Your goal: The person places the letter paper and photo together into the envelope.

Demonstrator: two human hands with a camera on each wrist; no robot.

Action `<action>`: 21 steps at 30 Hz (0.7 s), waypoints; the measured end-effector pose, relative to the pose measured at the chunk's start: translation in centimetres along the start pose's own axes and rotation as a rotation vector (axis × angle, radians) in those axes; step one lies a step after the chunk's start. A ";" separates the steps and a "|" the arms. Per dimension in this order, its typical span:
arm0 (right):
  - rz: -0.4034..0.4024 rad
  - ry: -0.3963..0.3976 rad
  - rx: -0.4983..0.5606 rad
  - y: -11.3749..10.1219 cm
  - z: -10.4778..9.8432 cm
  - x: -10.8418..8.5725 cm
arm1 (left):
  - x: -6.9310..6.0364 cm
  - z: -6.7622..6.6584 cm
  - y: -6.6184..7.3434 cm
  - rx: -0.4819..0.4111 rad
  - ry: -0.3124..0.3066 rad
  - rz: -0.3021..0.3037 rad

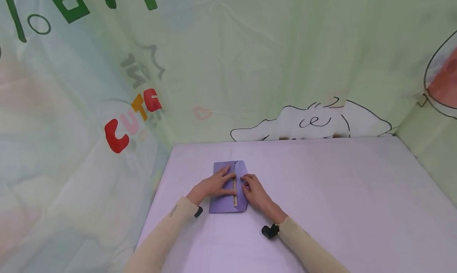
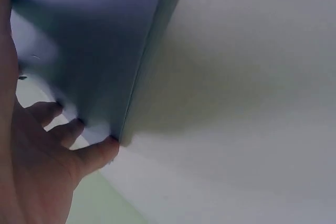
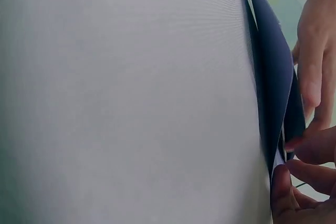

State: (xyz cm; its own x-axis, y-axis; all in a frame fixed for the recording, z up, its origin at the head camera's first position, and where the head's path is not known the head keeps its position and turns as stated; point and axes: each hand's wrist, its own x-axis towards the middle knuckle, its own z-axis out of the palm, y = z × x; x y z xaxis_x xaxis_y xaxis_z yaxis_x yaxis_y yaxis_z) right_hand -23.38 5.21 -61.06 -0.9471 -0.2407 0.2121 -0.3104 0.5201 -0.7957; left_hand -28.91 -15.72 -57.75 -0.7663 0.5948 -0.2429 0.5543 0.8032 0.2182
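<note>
A purple envelope [image 1: 223,204] lies flat on the table, its flap with slanted corners on the right. Along the flap runs a narrow, pale yellowish strip [image 1: 235,200] with small dark marks, too small to read. My left hand [image 1: 214,184] rests across the envelope with its fingers spread, the fingertips touching beside the strip. At the flap's right edge, my right hand [image 1: 256,193] has curled fingers and pinches the edge. Seen close in the right wrist view, the dark purple envelope [image 3: 270,72] bows up slightly, with fingers at its lower end. The left wrist view shows the envelope's shaded underside [image 2: 100,61] and fingertips along its border.
A pale lilac cloth covers the table [image 1: 339,205], stretching away to the right. Printed curtains [image 1: 228,66] hang behind and on both sides, close to the table's edges. Each wrist carries a small black camera [image 1: 270,231].
</note>
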 end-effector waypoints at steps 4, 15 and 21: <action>-0.032 0.049 0.000 0.1 -0.2 0.3 | 0.5 0.5 0.6 0.052 0.090 -0.001; -0.029 0.009 0.012 -0.4 -1.1 1.2 | 1.1 2.4 1.9 0.207 0.194 -0.181; -0.010 -0.006 0.071 0.1 -3.9 1.2 | 0.9 1.7 1.0 0.165 0.338 -0.154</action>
State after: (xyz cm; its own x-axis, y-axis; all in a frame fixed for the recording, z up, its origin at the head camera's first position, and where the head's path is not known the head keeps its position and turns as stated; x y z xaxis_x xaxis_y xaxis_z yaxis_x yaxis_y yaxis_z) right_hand -24.87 8.12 -58.65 -0.9436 -0.2503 0.2168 -0.3127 0.4580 -0.8321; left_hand -28.52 -14.37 -59.38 -0.8926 0.4453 0.0701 0.4487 0.8927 0.0425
